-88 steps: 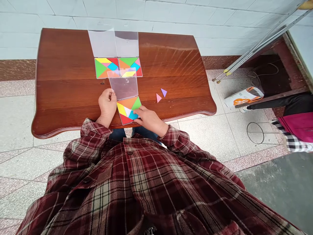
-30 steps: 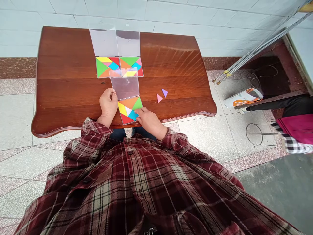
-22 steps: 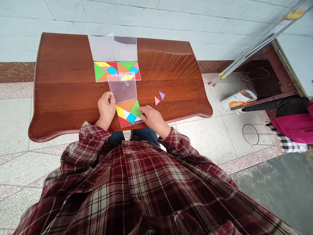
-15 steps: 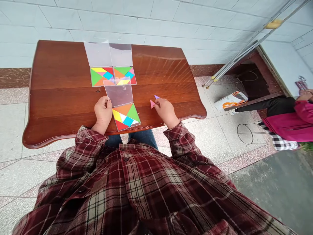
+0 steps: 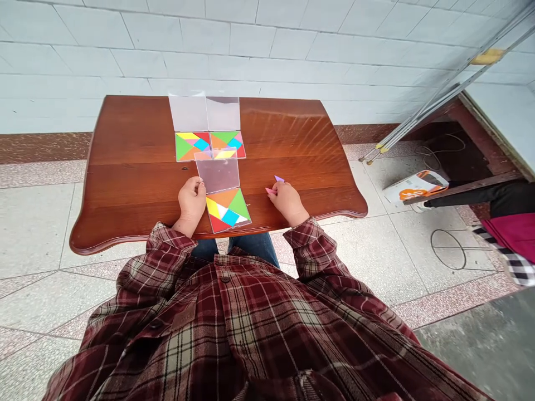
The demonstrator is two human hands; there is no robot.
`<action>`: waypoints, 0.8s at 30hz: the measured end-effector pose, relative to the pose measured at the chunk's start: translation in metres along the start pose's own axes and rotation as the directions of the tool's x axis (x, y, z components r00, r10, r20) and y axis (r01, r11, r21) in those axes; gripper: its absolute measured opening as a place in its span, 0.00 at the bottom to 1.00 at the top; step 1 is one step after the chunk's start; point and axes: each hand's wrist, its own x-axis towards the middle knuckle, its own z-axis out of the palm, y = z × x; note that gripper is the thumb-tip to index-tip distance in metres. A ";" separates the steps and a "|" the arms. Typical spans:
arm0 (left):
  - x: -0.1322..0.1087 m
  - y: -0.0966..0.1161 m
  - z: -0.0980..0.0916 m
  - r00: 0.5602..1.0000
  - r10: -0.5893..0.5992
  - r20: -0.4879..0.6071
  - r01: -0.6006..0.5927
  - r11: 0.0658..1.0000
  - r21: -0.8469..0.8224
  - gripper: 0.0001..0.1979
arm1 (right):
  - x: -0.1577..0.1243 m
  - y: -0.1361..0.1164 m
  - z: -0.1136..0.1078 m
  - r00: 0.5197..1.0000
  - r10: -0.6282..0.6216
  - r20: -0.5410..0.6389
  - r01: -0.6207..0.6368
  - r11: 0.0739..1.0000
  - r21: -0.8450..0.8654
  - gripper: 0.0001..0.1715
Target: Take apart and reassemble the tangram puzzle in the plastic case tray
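Near the table's front edge lies an open tangram case (image 5: 228, 214), holding orange, green, yellow, blue and red pieces, with white gaps among them. Its clear lid (image 5: 217, 171) is raised away from me, and my left hand (image 5: 192, 205) pinches the lid's left edge with closed fingers. To the right of the case, my right hand (image 5: 289, 204) has its fingertips closed on a pink triangle piece (image 5: 271, 191), partly hidden by them. Just beyond those fingers a purple triangle piece (image 5: 278, 179) lies on the wood.
Two more open tangram cases (image 5: 190, 146) with filled trays stand side by side farther back on the brown wooden table (image 5: 134, 184). A tiled wall (image 5: 288, 44) rises behind. On the right are metal crutches (image 5: 401, 122), a white-and-orange box (image 5: 418, 186) and a seated person (image 5: 512, 234).
The view has shifted, so the table appears lower and farther right. The pink triangle now looks flatter in my right fingertips. My left hand stays at the lid's edge.
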 end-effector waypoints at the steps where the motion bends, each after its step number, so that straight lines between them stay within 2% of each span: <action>1: 0.000 0.001 0.000 1.000 0.000 0.001 0.000 1.000 0.001 0.04 | 0.000 0.001 0.001 1.000 0.000 0.001 0.000 1.000 0.011 0.09; 7: -0.001 0.003 -0.001 1.000 0.006 -0.010 -0.006 1.000 -0.012 0.04 | 0.001 0.004 0.000 1.000 -0.011 0.013 0.009 0.994 0.106 0.02; 11: -0.001 0.003 -0.001 1.000 0.011 0.003 -0.011 1.000 0.010 0.03 | -0.002 -0.002 -0.007 0.997 -0.027 0.070 0.008 0.963 0.270 0.02; 13: 0.000 0.002 -0.001 1.000 0.007 0.005 -0.008 1.000 0.011 0.03 | -0.006 -0.012 -0.009 0.993 -0.072 0.094 0.026 0.907 0.420 0.04; 15: 0.000 0.002 0.000 1.000 0.003 0.005 -0.003 1.000 0.005 0.04 | -0.011 -0.027 -0.007 0.980 -0.130 0.149 0.019 0.812 0.584 0.04; 18: 0.000 0.002 0.002 1.000 -0.002 0.007 0.002 1.000 -0.003 0.03 | -0.017 -0.054 0.002 0.940 -0.238 0.244 -0.015 0.687 0.727 0.02; 21: 0.000 0.003 0.002 1.000 0.004 0.010 -0.004 1.000 -0.008 0.03 | -0.020 -0.075 0.013 0.907 -0.319 0.275 0.016 0.678 0.735 0.03; 24: 0.000 0.004 0.002 1.000 0.009 0.008 -0.009 1.000 -0.005 0.03 | -0.020 -0.086 0.018 0.903 -0.334 0.270 0.073 0.739 0.670 0.06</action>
